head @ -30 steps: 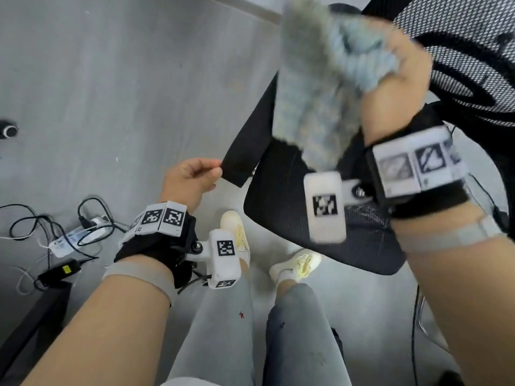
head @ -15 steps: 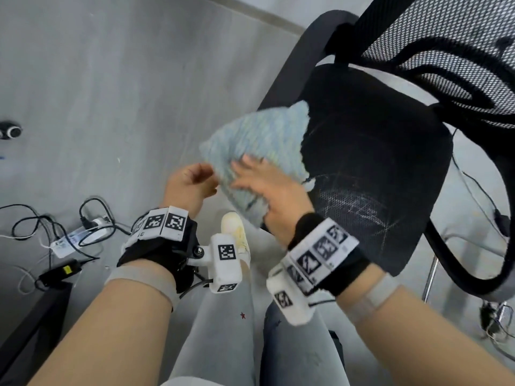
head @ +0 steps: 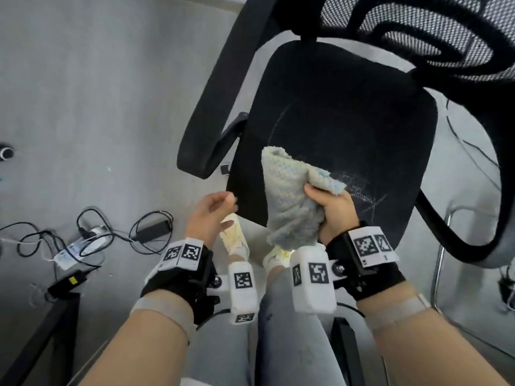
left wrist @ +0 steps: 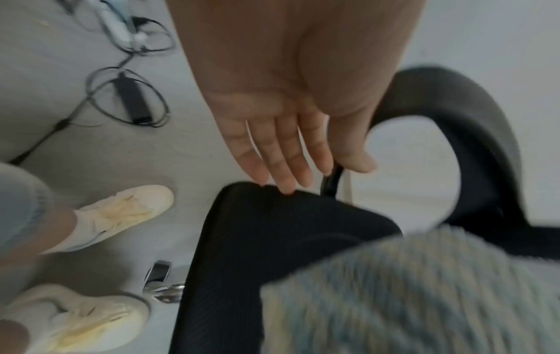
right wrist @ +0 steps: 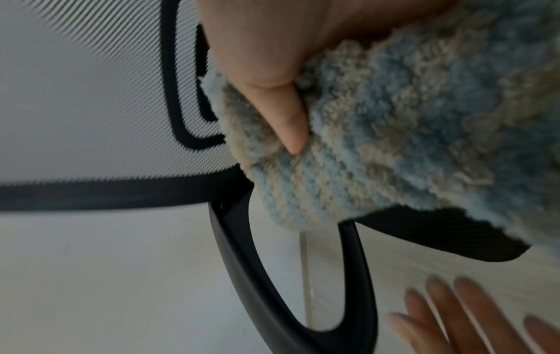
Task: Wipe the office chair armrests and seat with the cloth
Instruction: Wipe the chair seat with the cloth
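One office chair (head: 334, 112): black seat (head: 348, 121), two black armrests, left armrest (head: 220, 87) and right armrest (head: 473, 232), mesh back (head: 446, 32). One cloth (head: 289, 196), blue-beige terry, bunched in the right hand (head: 334, 210), fingers and thumb curled round it, above the seat's front edge. Left hand (head: 209, 215) holds nothing, fingers straight and loosely spread, tips at the seat's front corner. Two pale shoes (head: 237, 238). On floor (head: 97, 93): one power strip (head: 80, 246), two black adapters (head: 152, 232). Wrist-strap markers show square codes; no legible writing.
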A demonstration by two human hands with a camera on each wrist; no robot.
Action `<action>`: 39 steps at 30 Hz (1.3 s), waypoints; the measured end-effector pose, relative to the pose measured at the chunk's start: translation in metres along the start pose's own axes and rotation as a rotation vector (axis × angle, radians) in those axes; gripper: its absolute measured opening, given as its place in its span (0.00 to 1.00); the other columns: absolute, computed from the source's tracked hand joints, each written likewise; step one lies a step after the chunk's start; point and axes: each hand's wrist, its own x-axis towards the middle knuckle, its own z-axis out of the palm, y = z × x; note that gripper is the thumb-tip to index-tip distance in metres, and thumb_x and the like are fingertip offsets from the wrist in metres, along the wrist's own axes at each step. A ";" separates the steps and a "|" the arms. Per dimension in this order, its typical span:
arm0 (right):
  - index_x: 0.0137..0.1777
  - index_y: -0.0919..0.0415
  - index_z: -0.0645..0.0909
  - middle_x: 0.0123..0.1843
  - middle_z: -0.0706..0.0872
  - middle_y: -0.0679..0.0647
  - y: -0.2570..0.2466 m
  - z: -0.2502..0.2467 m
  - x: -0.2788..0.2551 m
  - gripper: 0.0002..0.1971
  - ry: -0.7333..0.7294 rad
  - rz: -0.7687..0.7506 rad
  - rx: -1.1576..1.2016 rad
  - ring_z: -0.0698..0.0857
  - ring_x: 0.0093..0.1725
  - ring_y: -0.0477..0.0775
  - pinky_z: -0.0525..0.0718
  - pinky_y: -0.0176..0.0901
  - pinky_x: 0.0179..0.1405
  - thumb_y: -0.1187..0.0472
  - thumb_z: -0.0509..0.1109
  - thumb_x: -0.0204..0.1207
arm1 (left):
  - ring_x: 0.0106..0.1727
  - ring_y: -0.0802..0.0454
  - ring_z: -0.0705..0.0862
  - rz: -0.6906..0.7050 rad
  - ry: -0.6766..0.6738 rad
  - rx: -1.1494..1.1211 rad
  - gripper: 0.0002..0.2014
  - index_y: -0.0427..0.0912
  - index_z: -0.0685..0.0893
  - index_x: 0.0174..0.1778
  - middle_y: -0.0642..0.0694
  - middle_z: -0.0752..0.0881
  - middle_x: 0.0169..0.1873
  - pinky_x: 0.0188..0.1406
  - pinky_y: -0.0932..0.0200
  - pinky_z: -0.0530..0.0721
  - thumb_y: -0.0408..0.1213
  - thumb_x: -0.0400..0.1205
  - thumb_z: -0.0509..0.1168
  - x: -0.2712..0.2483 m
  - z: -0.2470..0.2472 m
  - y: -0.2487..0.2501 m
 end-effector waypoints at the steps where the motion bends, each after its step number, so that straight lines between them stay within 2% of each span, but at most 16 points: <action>1: 0.49 0.66 0.83 0.47 0.88 0.59 0.000 -0.006 0.000 0.07 -0.029 0.056 0.075 0.85 0.54 0.61 0.82 0.58 0.61 0.71 0.66 0.73 | 0.52 0.52 0.83 0.013 -0.076 0.052 0.04 0.49 0.79 0.49 0.48 0.83 0.50 0.50 0.58 0.80 0.39 0.80 0.61 -0.003 0.012 0.000; 5: 0.63 0.70 0.76 0.62 0.81 0.69 0.004 -0.029 0.000 0.21 -0.236 0.231 0.277 0.82 0.62 0.68 0.83 0.62 0.59 0.64 0.68 0.70 | 0.62 0.48 0.83 -0.021 -0.297 0.144 0.21 0.45 0.74 0.68 0.44 0.83 0.62 0.56 0.55 0.84 0.43 0.79 0.62 0.002 0.054 0.006; 8: 0.64 0.67 0.76 0.59 0.84 0.66 0.010 -0.047 0.005 0.23 -0.320 0.294 0.313 0.85 0.57 0.64 0.88 0.59 0.51 0.64 0.71 0.68 | 0.54 0.49 0.85 -0.001 -0.317 0.201 0.14 0.43 0.81 0.57 0.46 0.87 0.53 0.48 0.59 0.87 0.41 0.76 0.66 0.005 0.076 0.011; 10: 0.64 0.66 0.77 0.54 0.87 0.64 0.014 -0.059 0.010 0.25 -0.301 0.336 0.337 0.89 0.50 0.62 0.90 0.55 0.42 0.64 0.72 0.64 | 0.50 0.54 0.87 0.055 -0.309 0.272 0.10 0.49 0.83 0.49 0.51 0.88 0.47 0.45 0.63 0.85 0.41 0.73 0.69 0.006 0.088 0.013; 15: 0.68 0.63 0.74 0.66 0.81 0.67 0.015 -0.082 0.025 0.31 -0.235 0.327 0.413 0.83 0.62 0.67 0.87 0.63 0.51 0.62 0.74 0.61 | 0.46 0.61 0.84 0.161 -0.257 0.405 0.10 0.55 0.80 0.44 0.55 0.85 0.44 0.43 0.66 0.83 0.39 0.71 0.71 0.016 0.106 0.016; 18: 0.66 0.64 0.75 0.66 0.82 0.67 0.008 -0.092 0.040 0.37 -0.135 0.254 0.367 0.84 0.61 0.67 0.87 0.62 0.50 0.57 0.80 0.54 | 0.48 0.58 0.82 0.211 -0.183 0.475 0.12 0.50 0.80 0.53 0.53 0.82 0.45 0.55 0.57 0.81 0.38 0.75 0.68 0.030 0.102 0.017; 20: 0.56 0.63 0.81 0.55 0.87 0.64 -0.005 -0.094 0.050 0.23 -0.028 0.132 0.299 0.87 0.52 0.66 0.86 0.58 0.45 0.57 0.78 0.60 | 0.60 0.57 0.80 0.234 -0.088 0.543 0.19 0.46 0.76 0.65 0.50 0.81 0.58 0.66 0.56 0.76 0.37 0.77 0.65 0.043 0.092 0.018; 22: 0.41 0.53 0.78 0.44 0.85 0.51 -0.022 -0.091 0.065 0.06 0.146 -0.062 0.123 0.86 0.46 0.53 0.85 0.55 0.50 0.59 0.74 0.69 | 0.72 0.53 0.72 0.241 -0.024 0.614 0.24 0.46 0.69 0.73 0.47 0.74 0.71 0.75 0.54 0.68 0.37 0.79 0.62 0.055 0.079 0.019; 24: 0.38 0.44 0.71 0.38 0.82 0.39 -0.044 -0.081 0.082 0.10 0.272 -0.288 -0.080 0.84 0.42 0.39 0.84 0.40 0.52 0.57 0.71 0.72 | 0.77 0.50 0.67 0.225 -0.007 0.689 0.27 0.47 0.65 0.76 0.45 0.69 0.77 0.79 0.52 0.62 0.37 0.80 0.60 0.066 0.068 0.019; 26: 0.48 0.48 0.74 0.38 0.83 0.40 -0.057 -0.065 0.104 0.06 0.274 -0.494 -0.320 0.82 0.38 0.41 0.83 0.37 0.42 0.53 0.68 0.73 | 0.80 0.50 0.61 0.198 -0.012 0.794 0.29 0.47 0.60 0.78 0.45 0.62 0.80 0.81 0.53 0.57 0.38 0.81 0.59 0.074 0.060 0.019; 27: 0.58 0.53 0.74 0.46 0.84 0.46 -0.058 -0.057 0.119 0.13 0.259 -0.534 -0.487 0.82 0.41 0.46 0.83 0.40 0.44 0.55 0.65 0.75 | 0.82 0.51 0.58 0.174 -0.018 0.840 0.29 0.47 0.57 0.79 0.46 0.58 0.82 0.81 0.55 0.54 0.37 0.81 0.58 0.079 0.058 0.018; 29: 0.74 0.53 0.63 0.69 0.77 0.55 -0.051 -0.039 0.150 0.25 0.163 -0.490 -0.806 0.79 0.59 0.54 0.77 0.46 0.66 0.63 0.60 0.77 | 0.82 0.52 0.54 0.103 -0.037 0.876 0.31 0.48 0.51 0.81 0.49 0.50 0.83 0.78 0.61 0.51 0.35 0.83 0.56 0.087 0.053 0.014; 31: 0.78 0.46 0.51 0.83 0.55 0.54 -0.030 -0.015 0.168 0.32 -0.021 -0.463 -1.158 0.58 0.80 0.60 0.55 0.57 0.81 0.68 0.57 0.78 | 0.82 0.53 0.54 0.056 -0.055 0.886 0.32 0.49 0.47 0.81 0.51 0.48 0.83 0.76 0.64 0.52 0.33 0.83 0.55 0.094 0.050 0.008; 34: 0.79 0.47 0.44 0.84 0.43 0.48 0.023 0.006 0.158 0.33 -0.305 -0.647 -1.680 0.39 0.82 0.59 0.36 0.63 0.79 0.62 0.56 0.78 | 0.82 0.53 0.54 0.085 -0.071 0.979 0.35 0.48 0.47 0.80 0.49 0.46 0.83 0.73 0.70 0.50 0.29 0.81 0.57 0.099 0.047 0.000; 37: 0.79 0.48 0.43 0.84 0.41 0.47 0.051 -0.001 0.132 0.32 -0.564 -0.785 -1.809 0.37 0.82 0.57 0.28 0.58 0.75 0.64 0.49 0.76 | 0.81 0.49 0.57 0.097 -0.115 1.040 0.32 0.44 0.56 0.79 0.43 0.51 0.83 0.75 0.66 0.54 0.25 0.79 0.58 0.099 0.048 -0.003; 39: 0.79 0.46 0.42 0.84 0.39 0.46 0.040 -0.011 0.140 0.32 -0.602 -0.836 -1.838 0.36 0.82 0.55 0.28 0.55 0.75 0.65 0.45 0.76 | 0.83 0.50 0.51 0.051 -0.159 1.023 0.34 0.46 0.52 0.80 0.44 0.45 0.83 0.77 0.64 0.50 0.25 0.79 0.57 0.099 0.050 0.000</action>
